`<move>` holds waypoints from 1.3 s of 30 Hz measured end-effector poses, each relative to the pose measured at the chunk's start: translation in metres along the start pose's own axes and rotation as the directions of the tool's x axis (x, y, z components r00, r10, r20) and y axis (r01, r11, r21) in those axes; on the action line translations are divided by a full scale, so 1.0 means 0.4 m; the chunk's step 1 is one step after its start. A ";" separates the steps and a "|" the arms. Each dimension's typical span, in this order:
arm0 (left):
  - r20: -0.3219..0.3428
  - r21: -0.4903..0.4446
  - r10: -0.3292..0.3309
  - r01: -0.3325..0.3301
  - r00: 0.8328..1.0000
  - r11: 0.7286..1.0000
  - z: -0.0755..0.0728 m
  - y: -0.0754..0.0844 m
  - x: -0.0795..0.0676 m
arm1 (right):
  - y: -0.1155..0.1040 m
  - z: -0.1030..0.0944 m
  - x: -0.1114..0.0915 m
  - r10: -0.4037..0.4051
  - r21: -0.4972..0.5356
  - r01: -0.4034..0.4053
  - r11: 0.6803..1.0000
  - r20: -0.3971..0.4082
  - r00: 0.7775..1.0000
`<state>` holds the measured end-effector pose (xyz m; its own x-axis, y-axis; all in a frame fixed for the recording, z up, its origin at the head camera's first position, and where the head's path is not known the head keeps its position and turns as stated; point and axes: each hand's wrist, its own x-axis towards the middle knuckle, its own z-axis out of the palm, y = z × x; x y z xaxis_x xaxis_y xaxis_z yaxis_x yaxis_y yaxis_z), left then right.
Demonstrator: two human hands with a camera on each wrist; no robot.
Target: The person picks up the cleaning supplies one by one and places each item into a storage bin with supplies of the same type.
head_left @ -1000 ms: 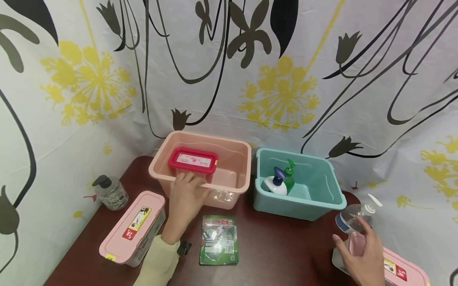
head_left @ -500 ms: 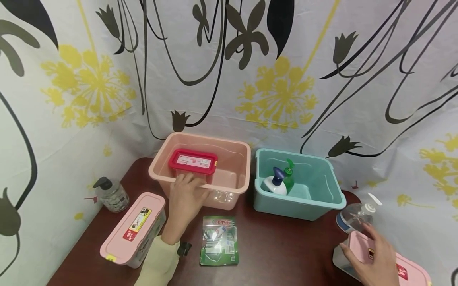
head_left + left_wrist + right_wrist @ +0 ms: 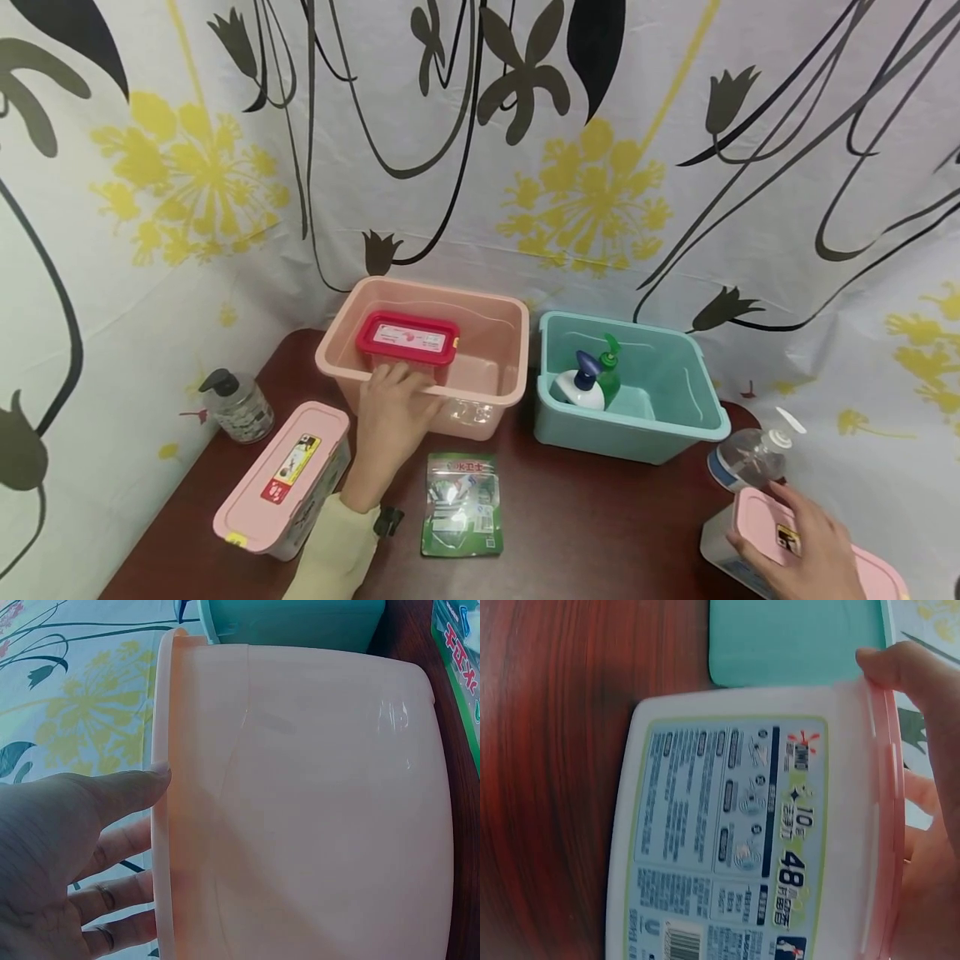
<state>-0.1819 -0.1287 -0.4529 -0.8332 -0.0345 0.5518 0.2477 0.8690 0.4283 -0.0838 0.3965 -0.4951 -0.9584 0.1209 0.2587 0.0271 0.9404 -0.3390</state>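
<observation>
"2 hands are at work now. What has changed, please?"

"Mostly the right hand [image 3: 813, 542]. A moment ago its index finger was raised near the clear pump bottle [image 3: 746, 458]; now it is lower and farther right, so more of the front end of the pink-lidded white box [image 3: 757, 521] is visible."

"And this hand, is it spread or closed?"

"It pinches the lid from 2 sides: in the right wrist view the thumb is on 1 edge, the fingers behind the other. The box is at the right side of the counter [image 3: 585, 533]. I cannot tell if its bottom touches."

"What about the left hand [image 3: 393, 421]?"

"No visible change. It pinches the front rim of the peach bin [image 3: 468, 417], thumb outside, fingers inside, just before the red-lidded box [image 3: 408, 337]. I cannot tell if they touch this box."

"So what does the change mean for the work?"

"In my judgement, the right grip is becoming firm, but the box has hardly moved. It seems a step of taking hold, not of carrying."
</observation>
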 end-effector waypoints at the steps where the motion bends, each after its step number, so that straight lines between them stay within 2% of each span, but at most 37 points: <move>1: -0.001 0.001 0.001 -0.001 1.000 1.000 0.000 0.000 0.000 | 0.006 -0.002 0.003 -0.002 -0.007 0.002 1.000 0.016 1.000; 4: -0.009 0.005 0.002 -0.002 1.000 1.000 -0.001 0.000 0.001 | 0.026 -0.006 0.009 -0.027 -0.008 0.027 1.000 0.060 0.998; 6: -0.013 0.006 0.007 -0.007 1.000 1.000 0.001 -0.001 0.001 | 0.040 -0.009 0.009 -0.005 -0.023 0.007 1.000 0.103 0.995; 9: -0.015 0.000 0.012 -0.012 1.000 1.000 0.002 -0.002 0.000 | 0.061 -0.019 0.011 0.076 -0.069 -0.064 0.996 0.188 0.979; 13: -0.014 -0.003 0.019 -0.020 1.000 1.000 0.006 0.003 -0.001 | 0.090 -0.035 0.011 0.187 -0.146 -0.151 0.978 0.281 0.941; 20: -0.023 0.002 0.031 -0.031 0.999 1.000 0.002 0.005 0.001 | 0.120 -0.049 0.018 0.142 -0.186 -0.087 0.979 0.307 0.941; 24: -0.018 0.009 0.024 -0.023 1.000 1.000 -0.001 0.004 0.000 | 0.124 -0.046 0.031 0.172 -0.197 -0.105 0.975 0.363 0.916; 28: -0.010 0.011 0.015 -0.015 1.000 1.000 0.001 0.002 -0.001 | 0.125 -0.042 0.034 0.180 -0.207 -0.105 0.973 0.387 0.904; 31: -0.010 0.012 0.016 -0.016 1.000 1.000 0.004 0.001 0.000 | 0.122 -0.039 0.031 0.214 -0.220 -0.134 0.966 0.390 0.896; 35: -0.012 0.017 0.019 -0.019 1.000 1.000 0.005 0.002 0.001 | 0.118 -0.036 0.025 0.244 -0.244 -0.159 0.957 0.372 0.896; 39: -0.017 0.021 0.020 -0.019 1.000 1.000 0.003 0.003 0.001 | 0.112 -0.034 0.016 0.235 -0.252 -0.155 0.955 0.326 0.916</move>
<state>-0.1826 -0.1272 -0.4532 -0.8199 -0.0255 0.5719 0.2534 0.8797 0.4024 -0.0848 0.4437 -0.4962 -0.9640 0.2276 -0.1377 0.2461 0.9596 -0.1362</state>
